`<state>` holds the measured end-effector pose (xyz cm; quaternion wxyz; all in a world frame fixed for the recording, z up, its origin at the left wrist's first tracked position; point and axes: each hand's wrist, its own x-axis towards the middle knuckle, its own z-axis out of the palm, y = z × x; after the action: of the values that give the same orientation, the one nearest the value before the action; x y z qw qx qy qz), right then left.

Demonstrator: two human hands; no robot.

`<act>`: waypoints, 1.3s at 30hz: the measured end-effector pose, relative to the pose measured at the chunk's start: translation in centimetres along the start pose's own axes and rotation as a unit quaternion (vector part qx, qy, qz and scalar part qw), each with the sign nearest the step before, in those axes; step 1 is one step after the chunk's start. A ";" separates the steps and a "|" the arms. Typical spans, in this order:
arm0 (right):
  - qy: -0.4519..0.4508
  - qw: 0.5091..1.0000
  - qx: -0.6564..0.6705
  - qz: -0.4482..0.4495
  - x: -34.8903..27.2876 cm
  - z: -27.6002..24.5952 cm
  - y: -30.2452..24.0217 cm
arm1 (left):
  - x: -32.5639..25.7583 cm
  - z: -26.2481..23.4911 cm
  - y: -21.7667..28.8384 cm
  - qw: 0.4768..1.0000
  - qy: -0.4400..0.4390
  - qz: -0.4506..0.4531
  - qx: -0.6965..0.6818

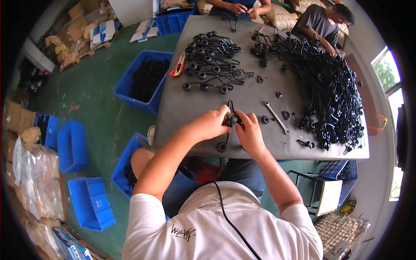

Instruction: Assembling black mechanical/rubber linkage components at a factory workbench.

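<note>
My left hand (pixel 215 121) and my right hand (pixel 249 130) meet over the near part of the table, closed on one black bent-wire part (pixel 231 105). Its narrow loop sticks up beyond my fingers. A round black wheel-like end (pixel 222 147) hangs toward the table's front edge. Small black fittings sit between my fingertips, too covered to make out fully. Right of my right hand lie a combination wrench (pixel 276 117) and a few loose black fittings (pixel 266 119). Farther off, a row of similar wire parts (pixel 212 60) lies beside a red utility knife (pixel 178 65).
A large tangled heap of black wire parts (pixel 331 93) covers the table's right side. Two people work at the far end, one with dark sleeves (pixel 318 26). Blue crates (pixel 130 102) stand on the green floor to the left. A dark cable (pixel 225 212) runs down my shirt.
</note>
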<state>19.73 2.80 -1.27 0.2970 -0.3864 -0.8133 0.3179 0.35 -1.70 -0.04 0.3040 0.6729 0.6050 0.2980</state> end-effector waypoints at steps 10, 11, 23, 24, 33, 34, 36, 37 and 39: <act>0.095 0.986 -0.128 0.042 -0.7 -5.9 6.8 | 1.2 -0.3 0.9 0.998 -0.056 -0.003 0.004; 0.095 0.980 -0.170 0.034 -0.6 -6.3 7.5 | 1.2 -0.3 0.9 0.998 -0.061 0.000 0.005; 0.006 0.989 -0.139 0.053 1.4 -7.4 8.9 | 0.9 0.0 0.5 0.998 -0.062 -0.008 0.016; 0.006 0.989 -0.138 0.053 1.4 -7.4 8.8 | 0.8 -0.1 0.5 0.998 -0.063 -0.016 0.010; 0.094 0.991 -0.095 0.030 0.5 -7.3 12.2 | 0.8 0.2 0.5 0.998 -0.055 -0.014 0.001; 0.098 0.988 -0.108 0.058 0.8 -7.1 10.7 | 0.7 0.0 0.3 0.998 -0.054 -0.016 -0.001; 0.104 0.983 -0.122 0.087 1.1 -6.9 10.3 | 0.6 0.2 0.1 0.999 -0.040 -0.005 0.002; 0.094 0.984 -0.135 0.075 1.2 -6.7 11.1 | 0.6 0.3 0.1 1.000 -0.026 0.007 0.003; 0.084 0.984 -0.146 0.062 1.5 -6.7 11.9 | 0.6 0.4 0.3 0.999 -0.032 0.001 -0.006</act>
<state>29.06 11.85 -5.69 0.2844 -0.5009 -0.7975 0.1794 0.86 -1.14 -0.03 0.3269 0.6805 0.5927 0.2807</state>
